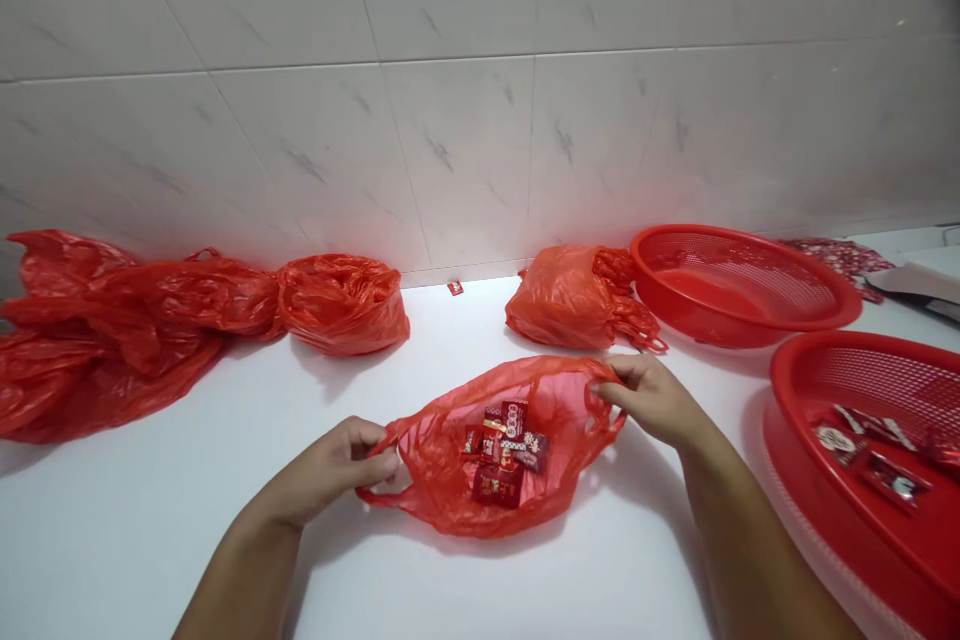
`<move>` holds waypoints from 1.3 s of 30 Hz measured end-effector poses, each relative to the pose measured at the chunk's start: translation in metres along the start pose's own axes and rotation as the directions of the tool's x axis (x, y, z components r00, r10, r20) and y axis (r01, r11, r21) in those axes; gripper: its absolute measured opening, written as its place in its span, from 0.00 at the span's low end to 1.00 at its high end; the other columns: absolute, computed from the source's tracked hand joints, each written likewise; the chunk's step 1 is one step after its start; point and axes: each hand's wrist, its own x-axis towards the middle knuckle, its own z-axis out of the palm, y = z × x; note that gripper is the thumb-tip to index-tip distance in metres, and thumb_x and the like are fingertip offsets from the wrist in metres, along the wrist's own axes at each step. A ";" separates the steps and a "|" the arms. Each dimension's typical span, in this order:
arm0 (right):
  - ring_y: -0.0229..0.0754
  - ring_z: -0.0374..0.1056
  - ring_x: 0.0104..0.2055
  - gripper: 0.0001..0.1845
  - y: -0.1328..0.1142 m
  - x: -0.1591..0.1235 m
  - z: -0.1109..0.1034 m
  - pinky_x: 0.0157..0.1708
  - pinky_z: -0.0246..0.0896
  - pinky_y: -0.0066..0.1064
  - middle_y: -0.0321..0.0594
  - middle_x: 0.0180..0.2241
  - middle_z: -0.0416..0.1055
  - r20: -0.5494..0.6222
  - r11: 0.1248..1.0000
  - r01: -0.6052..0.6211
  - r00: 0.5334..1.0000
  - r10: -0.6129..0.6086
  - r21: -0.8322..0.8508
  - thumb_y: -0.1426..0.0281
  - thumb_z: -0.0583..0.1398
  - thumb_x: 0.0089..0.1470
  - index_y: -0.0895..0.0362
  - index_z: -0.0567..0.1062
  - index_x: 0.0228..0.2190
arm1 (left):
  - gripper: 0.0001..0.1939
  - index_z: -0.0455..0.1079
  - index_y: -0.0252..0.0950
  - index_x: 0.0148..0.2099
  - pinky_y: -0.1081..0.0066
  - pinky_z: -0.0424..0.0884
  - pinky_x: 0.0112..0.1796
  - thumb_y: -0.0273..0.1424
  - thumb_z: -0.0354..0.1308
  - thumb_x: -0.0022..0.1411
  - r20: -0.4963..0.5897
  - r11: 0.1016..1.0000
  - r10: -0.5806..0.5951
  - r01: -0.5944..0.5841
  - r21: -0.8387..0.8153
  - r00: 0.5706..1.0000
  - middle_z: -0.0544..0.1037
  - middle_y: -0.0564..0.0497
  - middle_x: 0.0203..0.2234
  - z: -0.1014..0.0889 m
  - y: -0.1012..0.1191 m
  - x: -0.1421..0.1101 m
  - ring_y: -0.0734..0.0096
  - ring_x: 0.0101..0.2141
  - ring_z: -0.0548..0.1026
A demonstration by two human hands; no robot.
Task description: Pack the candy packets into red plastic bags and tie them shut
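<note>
A thin red plastic bag [450, 495] lies open on the white table in front of me. Inside it sit several small red wrapped candies [504, 450]. My left hand [330, 470] pinches the bag's left handle, fingers closed. My right hand [651, 398] grips the bag's right handle at the rim, fingers closed too. Between them the bag's mouth is held spread apart.
A heap of red bags [150, 320] lies at the back left. A filled, tied red bag [574, 298] sits against the wall. Behind it stands an empty red basket [742, 285]. A second red basket [862, 480] at the right holds a few candies. One loose candy [455, 288] lies by the wall.
</note>
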 end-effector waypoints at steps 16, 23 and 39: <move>0.54 0.63 0.68 0.32 -0.020 -0.007 0.037 0.64 0.60 0.53 0.40 0.66 0.68 -0.117 0.631 0.204 0.977 -0.178 0.748 0.50 0.70 0.51 0.38 0.76 0.57 | 0.32 0.71 0.65 0.59 0.42 0.76 0.50 0.53 0.67 0.51 -0.689 0.672 0.297 -0.657 -0.341 0.661 0.77 0.49 0.53 0.005 -0.004 -0.007 0.43 0.54 0.75; 0.48 0.72 0.50 0.16 0.015 0.011 0.042 0.50 0.66 0.39 0.43 0.46 0.78 -0.309 0.915 0.188 0.948 -0.074 0.356 0.71 0.58 0.54 0.51 0.78 0.45 | 0.14 0.77 0.41 0.42 0.65 0.80 0.45 0.35 0.69 0.51 -0.708 0.443 0.141 -0.684 -0.579 0.691 0.77 0.46 0.42 0.009 0.016 0.004 0.58 0.48 0.76; 0.35 0.57 0.23 0.07 0.012 -0.001 0.025 0.25 0.50 0.28 0.33 0.20 0.65 0.222 0.906 0.361 0.886 -0.407 0.222 0.71 0.62 0.52 0.57 0.75 0.23 | 0.05 0.75 0.33 0.35 0.66 0.81 0.34 0.23 0.60 0.54 -0.456 0.406 -0.165 -0.361 -0.839 0.875 0.80 0.46 0.30 0.007 0.013 0.017 0.60 0.32 0.81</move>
